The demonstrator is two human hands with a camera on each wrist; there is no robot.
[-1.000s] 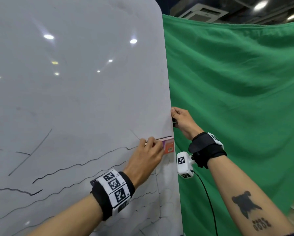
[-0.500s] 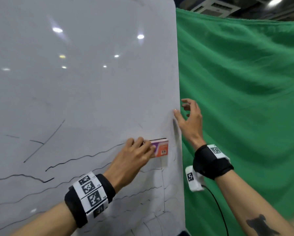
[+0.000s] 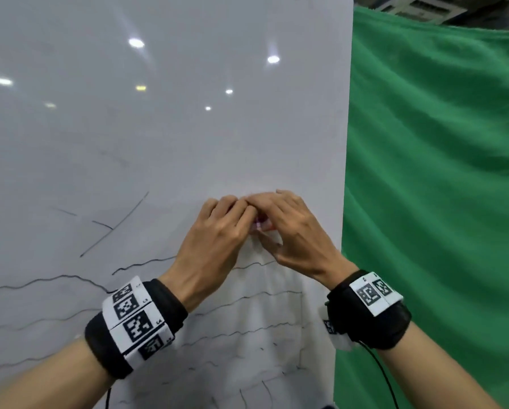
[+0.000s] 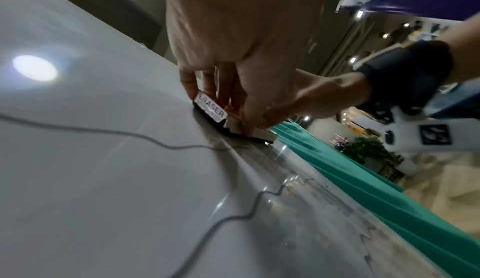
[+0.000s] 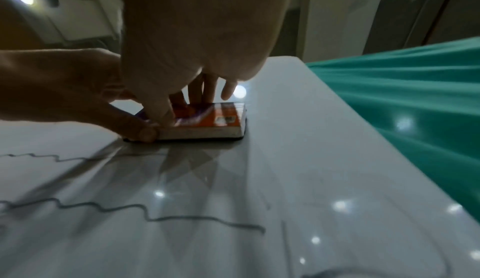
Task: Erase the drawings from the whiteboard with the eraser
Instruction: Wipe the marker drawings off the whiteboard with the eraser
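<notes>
The whiteboard (image 3: 158,128) fills the left of the head view, with wavy black lines (image 3: 55,280) across its lower part and a few short strokes (image 3: 114,225) above them. The eraser (image 3: 260,225) lies flat against the board, almost hidden between both hands. My left hand (image 3: 217,228) grips its left end, fingers over the top edge and thumb beneath. My right hand (image 3: 294,231) holds the right part, fingers and thumb curled on it. The left wrist view shows the "ERASER" label (image 4: 211,107); the right wrist view shows its orange and purple back (image 5: 215,120) above a wavy line (image 5: 155,218).
A green cloth (image 3: 439,202) hangs behind and to the right of the board's right edge (image 3: 345,202). More faint lines (image 3: 247,335) run below the hands. A potted plant (image 4: 369,148) stands far off beyond the board.
My right hand let go of the board's right edge and came left onto the eraser. My left hand slid the eraser left, away from that edge.
</notes>
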